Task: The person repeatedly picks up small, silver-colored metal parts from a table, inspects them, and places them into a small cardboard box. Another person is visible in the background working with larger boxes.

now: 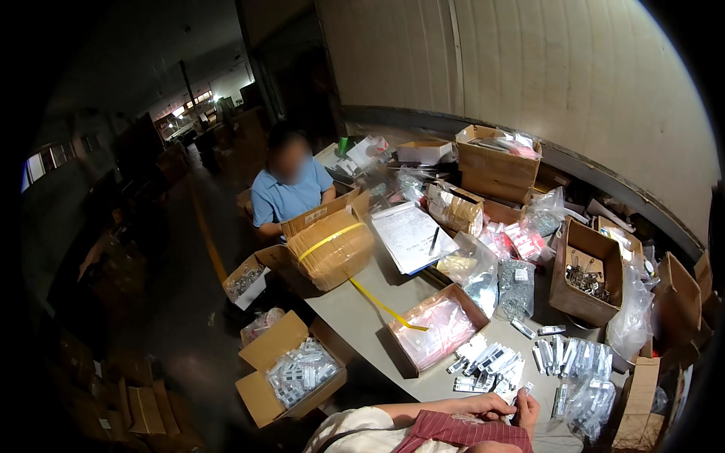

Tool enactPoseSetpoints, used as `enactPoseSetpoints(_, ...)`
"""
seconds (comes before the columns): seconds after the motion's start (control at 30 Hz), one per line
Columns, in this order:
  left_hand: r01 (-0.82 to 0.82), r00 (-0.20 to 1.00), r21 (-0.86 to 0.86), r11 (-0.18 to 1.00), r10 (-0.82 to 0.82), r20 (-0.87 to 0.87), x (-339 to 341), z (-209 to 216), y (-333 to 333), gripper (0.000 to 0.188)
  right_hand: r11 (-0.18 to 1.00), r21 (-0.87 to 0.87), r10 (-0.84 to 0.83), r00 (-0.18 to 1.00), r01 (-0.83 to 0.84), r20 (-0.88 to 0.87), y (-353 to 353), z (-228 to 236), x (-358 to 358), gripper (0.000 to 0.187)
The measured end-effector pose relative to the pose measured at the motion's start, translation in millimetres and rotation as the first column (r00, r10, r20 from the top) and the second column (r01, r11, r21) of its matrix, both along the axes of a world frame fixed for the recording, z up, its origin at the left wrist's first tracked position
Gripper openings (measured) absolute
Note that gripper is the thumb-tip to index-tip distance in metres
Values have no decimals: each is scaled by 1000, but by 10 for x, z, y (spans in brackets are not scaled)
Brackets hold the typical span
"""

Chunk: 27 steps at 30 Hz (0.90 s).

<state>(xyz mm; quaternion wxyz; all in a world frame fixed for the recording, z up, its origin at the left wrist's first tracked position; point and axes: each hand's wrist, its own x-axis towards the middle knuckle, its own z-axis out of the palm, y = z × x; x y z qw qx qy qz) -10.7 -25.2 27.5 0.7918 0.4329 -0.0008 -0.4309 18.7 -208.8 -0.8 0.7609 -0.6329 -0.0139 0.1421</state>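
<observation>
At the lower edge, my left hand (491, 406) and my right hand (527, 410) meet over the table's near side, fingers closed. A small silver-and-white labelled piece (529, 387) pokes up from the fingers of my right hand. My left fingertips pinch close against it; what they grip is too small to make out. Just beyond my hands lies a loose pile of similar narrow pieces (495, 359). More of them, bagged in clear plastic (589, 359), spread to the right. Past the pile sits a shallow carton (402, 349) with pink plastic bags in it.
Across the table, a person in a blue shirt (291, 198) sits behind a taped carton (332, 249) with a yellow strap. A clipboard with papers (404, 234) and a pen lies mid-table. An open box of bagged pieces (260, 359) stands left; a carton with metal parts (585, 253) stands right.
</observation>
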Motion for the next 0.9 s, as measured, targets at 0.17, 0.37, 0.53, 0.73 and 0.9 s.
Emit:
enactPoseSetpoints(0.17,-57,996,110,992,49,76,-24,-8,125,39,989,-137,49,999,-49,-3,137,136,-33,33)
enactPoseSetpoints(0.37,-62,959,243,968,-10,285,1,-204,25,34,947,-320,52,992,-13,113,119,-35,-59,32)
enactPoseSetpoints(0.53,-27,918,333,943,-108,382,36,-260,-23,37,932,-363,40,995,-4,91,24,-89,-36,33)
enactPoseSetpoints(0.73,10,855,331,944,-180,487,138,-440,1,36,925,-378,56,997,-35,45,-13,-216,43,23)
enactPoseSetpoints(0.9,68,958,86,994,-89,271,117,-294,64,28,974,-223,57,998,-48,35,-35,-442,173,26)
